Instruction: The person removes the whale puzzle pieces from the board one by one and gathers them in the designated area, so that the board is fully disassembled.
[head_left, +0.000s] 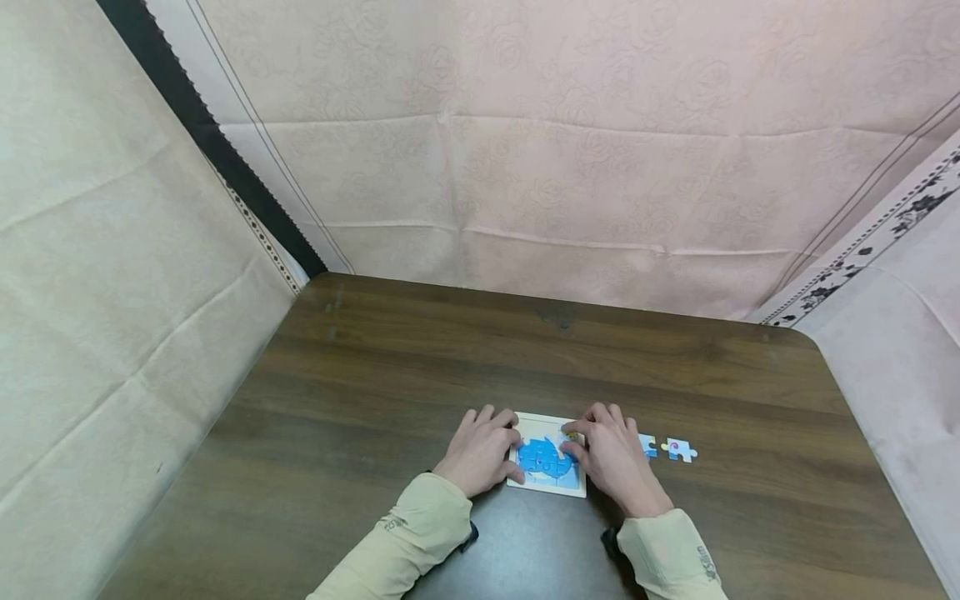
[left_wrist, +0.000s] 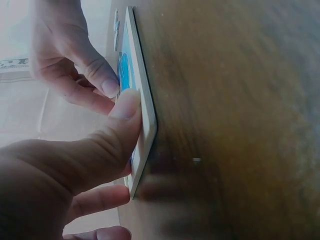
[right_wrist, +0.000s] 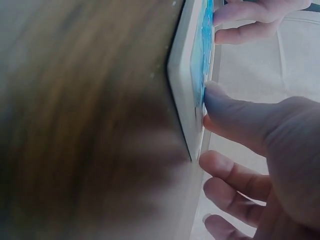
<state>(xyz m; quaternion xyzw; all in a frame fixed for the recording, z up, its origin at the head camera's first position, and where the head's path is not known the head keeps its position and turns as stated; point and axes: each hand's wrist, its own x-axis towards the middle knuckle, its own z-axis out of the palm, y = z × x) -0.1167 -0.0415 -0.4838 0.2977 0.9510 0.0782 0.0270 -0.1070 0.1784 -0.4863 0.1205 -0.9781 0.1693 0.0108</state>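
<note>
A square jigsaw puzzle board [head_left: 547, 491] with a pale frame and a blue animal picture lies flat on the table. My left hand [head_left: 478, 452] holds the board at its left side, its thumb [left_wrist: 126, 106] pressing on the frame near the front corner. Over the board's right side, my right hand [head_left: 613, 457] pinches a small puzzle piece [head_left: 572, 435] with a bit of yellow between thumb and index finger, at the picture's upper right. The right hand's other fingers [right_wrist: 227, 197] are bent beyond the frame's edge. My fingers hide much of that piece.
Just right of my right hand lie two loose puzzle pieces, a partly covered blue one [head_left: 647, 445] and a white-and-blue one [head_left: 679, 450]. The brown wooden table [head_left: 360, 358] meets pale cloth [head_left: 570, 183] hanging at the back and both sides.
</note>
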